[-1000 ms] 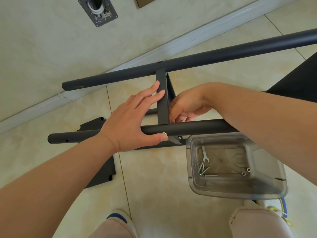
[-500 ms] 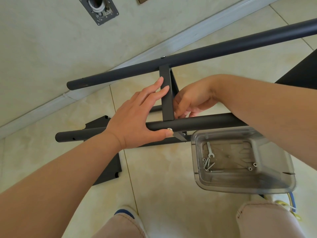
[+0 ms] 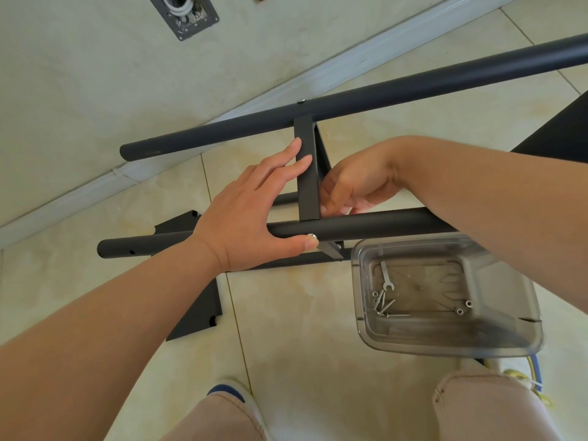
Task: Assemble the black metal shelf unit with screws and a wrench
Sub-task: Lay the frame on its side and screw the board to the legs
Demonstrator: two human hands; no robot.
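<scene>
Head view: clear tub (image 3: 496, 342) holds wrench (image 3: 386, 276), screws (image 3: 383, 305), nuts (image 3: 463, 307).

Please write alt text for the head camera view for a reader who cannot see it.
A person's left hand grips the near black tube, its thumb on a screw head, while the right hand works behind the flat crossbar that joins it to the far tube. A clear plastic tub on the tiled floor holds a small wrench and loose screws.
</scene>
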